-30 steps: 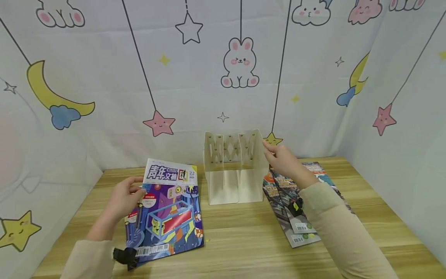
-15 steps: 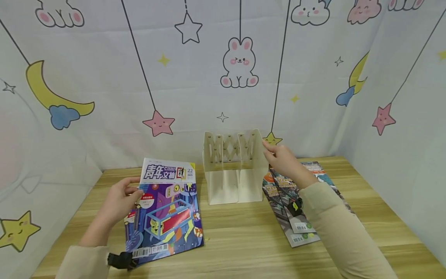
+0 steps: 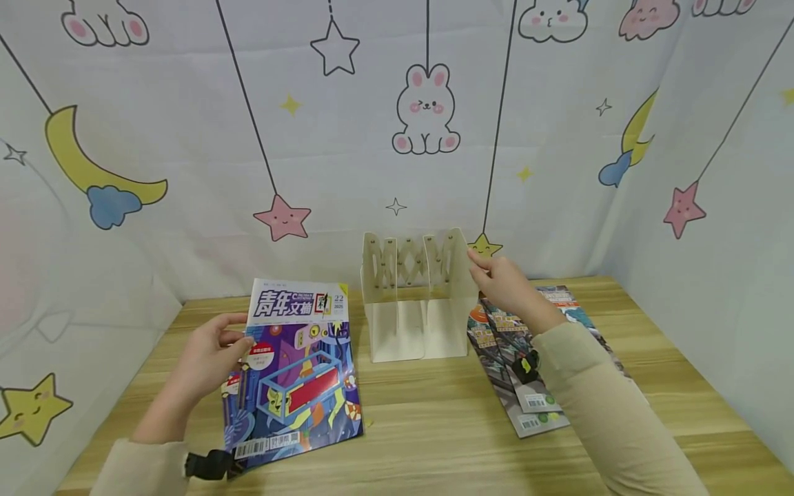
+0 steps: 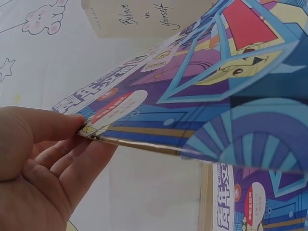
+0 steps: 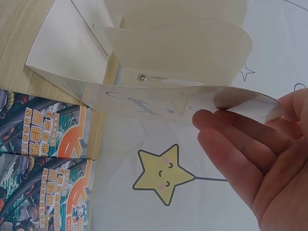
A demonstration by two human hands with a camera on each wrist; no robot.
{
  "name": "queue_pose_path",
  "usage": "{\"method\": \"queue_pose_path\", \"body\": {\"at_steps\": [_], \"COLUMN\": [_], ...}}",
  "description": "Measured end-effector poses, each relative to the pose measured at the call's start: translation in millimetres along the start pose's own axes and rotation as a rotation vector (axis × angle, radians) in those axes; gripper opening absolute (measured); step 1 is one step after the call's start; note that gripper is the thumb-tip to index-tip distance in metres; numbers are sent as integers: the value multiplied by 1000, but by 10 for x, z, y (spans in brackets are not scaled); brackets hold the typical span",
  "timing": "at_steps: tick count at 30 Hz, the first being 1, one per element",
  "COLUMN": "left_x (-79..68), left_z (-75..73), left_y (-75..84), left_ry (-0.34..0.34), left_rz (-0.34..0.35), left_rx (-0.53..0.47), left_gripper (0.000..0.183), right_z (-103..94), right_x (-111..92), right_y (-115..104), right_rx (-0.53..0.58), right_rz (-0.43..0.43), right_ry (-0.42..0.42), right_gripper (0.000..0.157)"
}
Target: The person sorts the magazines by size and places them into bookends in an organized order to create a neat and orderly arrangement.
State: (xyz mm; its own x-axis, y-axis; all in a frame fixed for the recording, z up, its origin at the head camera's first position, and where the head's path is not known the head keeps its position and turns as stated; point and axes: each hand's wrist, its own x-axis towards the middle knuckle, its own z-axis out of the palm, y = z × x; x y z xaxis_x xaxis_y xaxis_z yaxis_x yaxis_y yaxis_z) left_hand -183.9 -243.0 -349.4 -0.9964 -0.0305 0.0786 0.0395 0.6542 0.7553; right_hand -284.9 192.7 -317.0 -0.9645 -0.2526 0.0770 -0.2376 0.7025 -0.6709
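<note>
In the head view my left hand (image 3: pixel 211 355) pinches the left edge of a purple-blue magazine (image 3: pixel 304 379) between thumb and fingers. The left wrist view shows this magazine (image 4: pixel 168 103) raised at that edge, over a second copy (image 4: pixel 269 202) with the same cover. At the back middle stands a cream expandable book rack (image 3: pixel 387 344) with upright dividers. My right hand (image 3: pixel 509 293) pinches the top edge of its right end panel. In the right wrist view the thumb is mostly out of frame, and the fingers (image 5: pixel 236 144) lie against the panel's outer face.
Two overlapping magazines (image 3: pixel 527 358) lie right of the rack, partly under my right forearm. A patterned white curtain (image 3: pixel 347 138) hangs behind the wooden table (image 3: pixel 428 427) and along its sides.
My left hand has shifted slightly left, drawing the top of the held magazine the same way. The right hand and the book rack look unmoved.
</note>
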Motion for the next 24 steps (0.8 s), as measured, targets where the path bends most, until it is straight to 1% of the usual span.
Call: {"method": "queue_pose_path", "body": {"at_steps": [15, 24], "left_x": [-95, -152], "left_z": [-32, -48], "left_y": [86, 129], "left_ry": [23, 33], "left_rz": [37, 67], "left_rx": [17, 17], "left_gripper": [40, 39], "right_z": [3, 8], "right_x": [-1, 8], "right_y": [11, 21], "right_rx": [7, 14], "right_rz": [-13, -3], "right_ry": [7, 4], "right_gripper": [49, 49]}}
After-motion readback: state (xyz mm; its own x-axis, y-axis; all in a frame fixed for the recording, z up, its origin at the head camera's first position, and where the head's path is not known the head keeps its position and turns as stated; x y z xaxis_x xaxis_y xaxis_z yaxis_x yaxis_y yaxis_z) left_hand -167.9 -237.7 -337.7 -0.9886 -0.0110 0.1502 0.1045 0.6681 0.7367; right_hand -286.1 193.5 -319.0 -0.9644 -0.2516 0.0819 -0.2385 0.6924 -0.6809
